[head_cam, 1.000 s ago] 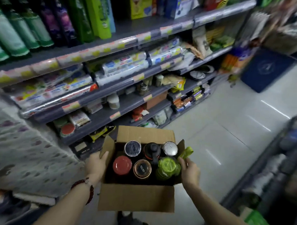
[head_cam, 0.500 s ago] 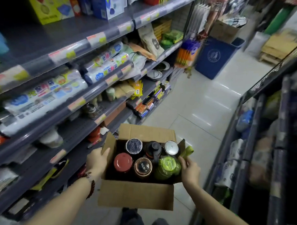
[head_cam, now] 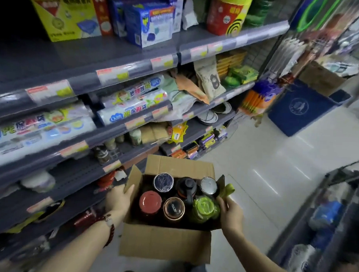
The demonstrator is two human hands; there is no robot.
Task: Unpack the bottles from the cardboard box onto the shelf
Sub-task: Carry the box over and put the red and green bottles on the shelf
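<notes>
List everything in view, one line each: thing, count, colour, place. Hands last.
cardboard box: one, brown, flaps open, held in front of the person
bottles: six, upright in the box; lids red, copper-rimmed, green, dark patterned, black, silver
shelves: several tiers, grey, on the left
yellow carton: one, top shelf
blue cartons: several, top shelf
red and yellow tub: one, top shelf
bag rolls: several, white with print, middle shelves
blue bin: one, floor at the aisle's end
left hand: one, bracelet at the wrist, holds the box's left side
right hand: one, holds the box's right side
</notes>
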